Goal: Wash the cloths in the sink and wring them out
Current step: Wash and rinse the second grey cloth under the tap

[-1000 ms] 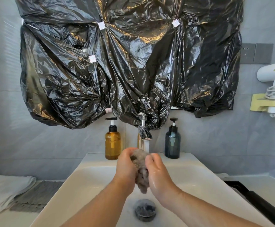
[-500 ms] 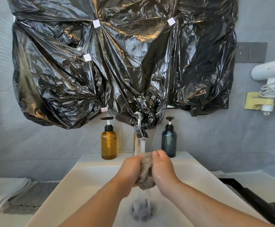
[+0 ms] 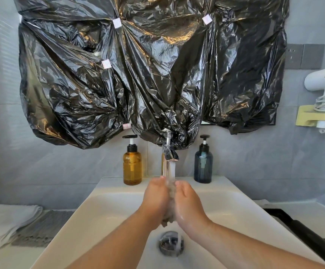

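Note:
A wet grey-beige cloth point(image 3: 169, 208) is bunched between my two palms over the white sink point(image 3: 107, 214). My left hand point(image 3: 155, 199) grips it from the left and my right hand point(image 3: 188, 202) from the right, so most of the cloth is hidden. Water runs from the chrome tap point(image 3: 169, 152) straight onto the cloth's top between my fingertips. A little of the cloth hangs below my hands, above the metal drain point(image 3: 171, 243). More cloths lie on the counter at the left: a folded white one point(image 3: 4, 220) and a grey one point(image 3: 43, 226).
An amber pump bottle point(image 3: 132, 166) and a dark blue pump bottle point(image 3: 203, 164) flank the tap on the sink's back ledge. Black plastic sheeting point(image 3: 150, 70) covers the wall above. A white hair dryer point(image 3: 324, 84) hangs at the right. A black object point(image 3: 303, 233) lies right of the sink.
My hands have carried the cloth up and back under the tap. The water, absent one second ago, now runs onto the cloth. My palms press closer together.

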The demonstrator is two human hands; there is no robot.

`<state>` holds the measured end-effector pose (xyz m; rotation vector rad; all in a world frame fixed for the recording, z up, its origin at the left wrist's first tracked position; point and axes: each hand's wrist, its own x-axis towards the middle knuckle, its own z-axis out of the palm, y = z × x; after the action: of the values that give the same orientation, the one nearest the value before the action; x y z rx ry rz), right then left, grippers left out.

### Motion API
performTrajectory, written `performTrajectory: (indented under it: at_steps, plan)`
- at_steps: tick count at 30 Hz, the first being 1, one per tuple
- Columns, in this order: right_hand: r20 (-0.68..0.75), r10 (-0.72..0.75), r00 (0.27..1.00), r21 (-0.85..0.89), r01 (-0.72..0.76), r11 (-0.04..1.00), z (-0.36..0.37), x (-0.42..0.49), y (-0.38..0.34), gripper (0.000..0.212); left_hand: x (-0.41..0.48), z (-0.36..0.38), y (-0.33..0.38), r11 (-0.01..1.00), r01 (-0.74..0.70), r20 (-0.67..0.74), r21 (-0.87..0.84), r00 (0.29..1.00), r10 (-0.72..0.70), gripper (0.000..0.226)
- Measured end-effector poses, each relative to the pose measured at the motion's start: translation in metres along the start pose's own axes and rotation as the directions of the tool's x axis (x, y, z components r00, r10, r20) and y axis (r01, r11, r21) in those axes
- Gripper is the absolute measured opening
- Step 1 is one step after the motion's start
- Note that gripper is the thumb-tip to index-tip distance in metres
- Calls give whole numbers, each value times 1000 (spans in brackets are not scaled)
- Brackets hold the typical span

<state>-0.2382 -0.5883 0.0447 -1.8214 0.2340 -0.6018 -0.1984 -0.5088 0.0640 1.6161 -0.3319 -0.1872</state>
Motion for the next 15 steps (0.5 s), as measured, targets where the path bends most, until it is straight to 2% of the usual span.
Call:
performTrajectory:
  at_steps: [4, 6, 8, 10, 12, 13, 15]
  plan:
    - [-33, 59, 998, 2, -59, 998, -6, 10, 0, 28, -1, 4, -2, 978, -82, 73, 189, 995, 70, 24]
    - [-51, 81, 995, -10, -81, 997, -9, 15, 4, 29, -2, 1, -1, 947, -52, 144, 316, 990, 6, 22]
    - [-93, 84, 992, -7, -85, 996, -13, 19, 4, 24, -1, -5, 4, 944, 39, 155, 327, 983, -94, 34]
    - [-69, 121, 990, 69, -116, 991, -19, 20, 1, 23, 1, -11, 8, 971, 103, 102, 215, 987, -127, 39]
    - [76, 256, 964, 144, -265, 954, -20, 14, -5, 35, 2, -16, 9, 989, 148, 79, -1, 986, -147, 35]
    - [163, 308, 937, 116, -328, 938, -20, 8, -6, 44, 3, -16, 8, 982, 165, 62, -92, 985, -160, 32]
    - [262, 327, 908, 48, -351, 935, -15, 4, -3, 56, 6, -17, 4, 955, 178, 4, -236, 983, -182, 31]
